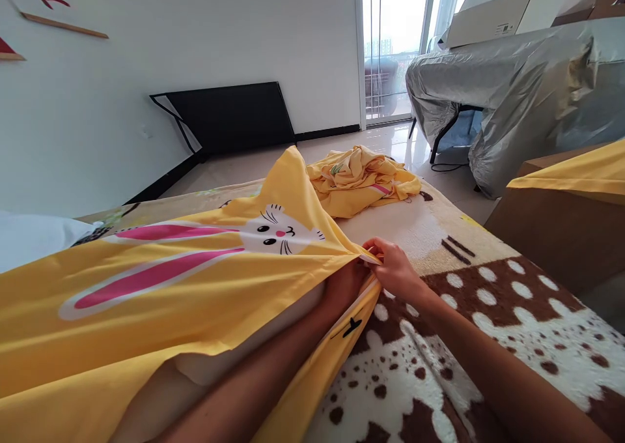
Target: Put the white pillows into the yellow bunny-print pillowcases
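Observation:
A yellow cloth cover point(195, 306) with a white rabbit's face and long pink ears stretches across the left and middle of the head view. Its open edge gapes around my left forearm. My left hand point(350, 279) is closed at the gathered edge, partly hidden by the cloth. Beside it, my right hand point(394, 267) pinches the same bunched edge, fingers pressed together. The two hands touch or nearly touch. From that spot the fabric fans out in tight folds, and one strip hangs down toward me. Underneath lies a brown, white and beige patterned blanket point(488, 345).
Crumpled yellow fabric point(361, 176) lies at the bed's far edge. A black panel point(239, 117) leans on the wall. To the right are plastic-covered furniture point(517, 85), a white box point(502, 16) on it, and a cardboard box point(551, 234) partly under yellow cloth.

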Available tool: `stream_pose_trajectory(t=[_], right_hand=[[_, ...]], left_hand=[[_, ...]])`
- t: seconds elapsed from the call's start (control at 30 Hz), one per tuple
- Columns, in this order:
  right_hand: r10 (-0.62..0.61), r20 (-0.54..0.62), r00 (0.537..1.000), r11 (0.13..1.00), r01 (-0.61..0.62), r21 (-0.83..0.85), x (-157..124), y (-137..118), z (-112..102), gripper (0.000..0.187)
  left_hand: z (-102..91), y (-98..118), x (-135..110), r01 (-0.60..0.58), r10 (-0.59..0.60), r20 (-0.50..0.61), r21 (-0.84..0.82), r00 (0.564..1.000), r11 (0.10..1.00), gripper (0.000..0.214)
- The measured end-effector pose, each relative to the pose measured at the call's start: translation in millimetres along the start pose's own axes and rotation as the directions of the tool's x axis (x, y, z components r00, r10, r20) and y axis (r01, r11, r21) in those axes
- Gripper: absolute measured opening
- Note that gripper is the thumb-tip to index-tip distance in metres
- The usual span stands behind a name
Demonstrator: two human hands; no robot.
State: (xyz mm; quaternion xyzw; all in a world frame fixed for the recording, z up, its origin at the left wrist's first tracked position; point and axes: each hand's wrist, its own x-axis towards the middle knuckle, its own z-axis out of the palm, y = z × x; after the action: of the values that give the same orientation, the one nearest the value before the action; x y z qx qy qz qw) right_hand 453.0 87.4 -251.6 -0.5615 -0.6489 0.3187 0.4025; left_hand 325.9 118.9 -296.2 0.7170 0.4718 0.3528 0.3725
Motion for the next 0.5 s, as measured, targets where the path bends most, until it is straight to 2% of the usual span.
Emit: stream_pose_trajectory(t=[0.1,0.2,0.27,0.4,0.5], right_hand=[[0.022,-0.007,1.000,0.999,-0.021,0.026,0.2,3.2,3.5,0.028],[0.033,0.021,0.999,0.999,-0.032,-0.033,-1.4,0.3,1.0,0.028],[0.031,0.051,0.998,0.993,-0.025,-0.118,-3.3,-3.9,-3.2,0.031],[0.036,0.121,0.992,0.942,0.007,-0.336,-7.7,-10.2,-10.3,0.043],[0.099,0.129,0.987,0.864,-0.021,-0.503,-9.8,-12.2,-10.9,0.037]], left_hand=[[-1.1,5.0,-1.0,-0.032,0.032,-0.003,0.111,0.999,0.993,0.013],[-4.2,10.7,-3.9,-0.063,0.061,0.015,0.173,0.998,0.983,0.010],[-6.2,10.5,-5.3,-0.075,0.071,0.028,0.176,0.997,0.981,0.013],[-9.0,2.5,-3.6,-0.026,0.030,-0.020,0.169,0.999,0.985,0.018],[-10.6,4.0,-2.7,-0.014,0.012,0.019,0.136,1.000,0.991,0.016]])
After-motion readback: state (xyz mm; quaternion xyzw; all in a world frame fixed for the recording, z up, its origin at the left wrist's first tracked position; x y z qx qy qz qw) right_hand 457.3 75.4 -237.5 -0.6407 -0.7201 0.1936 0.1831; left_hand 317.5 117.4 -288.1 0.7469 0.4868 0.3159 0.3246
